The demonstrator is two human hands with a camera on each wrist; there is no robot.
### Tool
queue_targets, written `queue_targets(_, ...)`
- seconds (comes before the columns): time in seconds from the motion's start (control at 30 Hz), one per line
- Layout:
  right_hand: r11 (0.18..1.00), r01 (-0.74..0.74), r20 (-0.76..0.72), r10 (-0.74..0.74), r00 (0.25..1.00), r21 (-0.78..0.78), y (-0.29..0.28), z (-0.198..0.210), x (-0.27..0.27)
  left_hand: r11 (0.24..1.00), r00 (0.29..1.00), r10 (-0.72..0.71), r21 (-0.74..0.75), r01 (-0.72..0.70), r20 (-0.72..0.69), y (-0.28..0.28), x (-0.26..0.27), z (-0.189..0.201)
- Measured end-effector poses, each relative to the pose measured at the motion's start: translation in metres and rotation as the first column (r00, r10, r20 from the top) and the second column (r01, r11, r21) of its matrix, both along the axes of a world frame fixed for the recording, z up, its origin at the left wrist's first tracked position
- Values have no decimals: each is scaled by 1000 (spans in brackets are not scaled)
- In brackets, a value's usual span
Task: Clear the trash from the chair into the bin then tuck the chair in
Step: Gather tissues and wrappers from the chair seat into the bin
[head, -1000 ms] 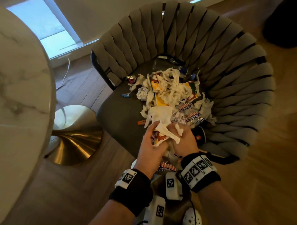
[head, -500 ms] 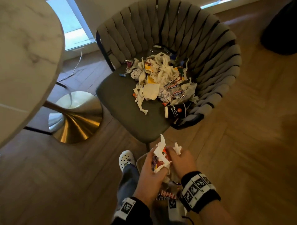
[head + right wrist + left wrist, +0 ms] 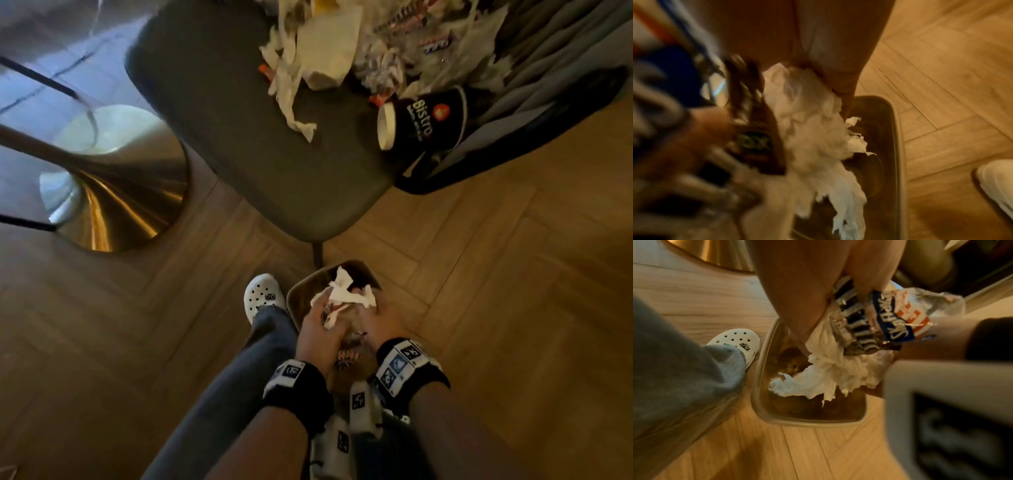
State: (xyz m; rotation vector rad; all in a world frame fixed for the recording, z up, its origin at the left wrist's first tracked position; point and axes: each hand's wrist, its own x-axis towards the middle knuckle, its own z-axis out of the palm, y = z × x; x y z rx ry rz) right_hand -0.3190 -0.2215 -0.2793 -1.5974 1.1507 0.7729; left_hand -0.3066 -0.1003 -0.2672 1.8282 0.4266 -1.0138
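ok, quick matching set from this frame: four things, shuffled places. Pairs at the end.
Things:
1. black paper cup
2. bunch of tissue and wrappers
3. bin
4. white clog

Places:
A. on the floor beside the bin
B. on its side on the chair seat
C. held by the left hand and right hand over the bin
D. on the floor below the hands

Pairs: 1-B, 2-C, 3-D, 4-A

Floor (image 3: 513, 274): wood planks, matt. Table base (image 3: 113, 205): brushed gold metal, glossy. Chair seat (image 3: 222, 120): matt cloth. Tissue (image 3: 828, 378): soft torn paper. Candy wrappers (image 3: 879, 318): glossy crinkled plastic film. Clog (image 3: 262, 298): smooth white plastic.
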Motion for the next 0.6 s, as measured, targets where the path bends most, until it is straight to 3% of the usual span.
queue_targets(0.13, 1000, 11, -15, -11, 1000, 19, -5, -29, -4, 999, 980, -26, 24, 32, -200, 11, 5, -60)
queue_targets(0.23, 999, -19, 27, 20, 999, -42, -10, -29, -13, 1000, 988, -20, 15, 22, -153, 15, 8, -65)
queue_targets(0.37, 984, -137, 43, 143, 989, -117, -18, 0, -20, 972, 974, -195, 111, 207, -116, 21, 12, -34)
queue_targets(0.5, 956, -261, 99, 275, 956, -136, -27, 56, -15, 862, 898, -439, 264, 433, -40, 23, 23, 13)
queue_targets(0.6, 949, -290, 169, 308, 936, -121, -35, 105, 0, 823, 865, -498, 348, 449, 61, 22, 33, 60)
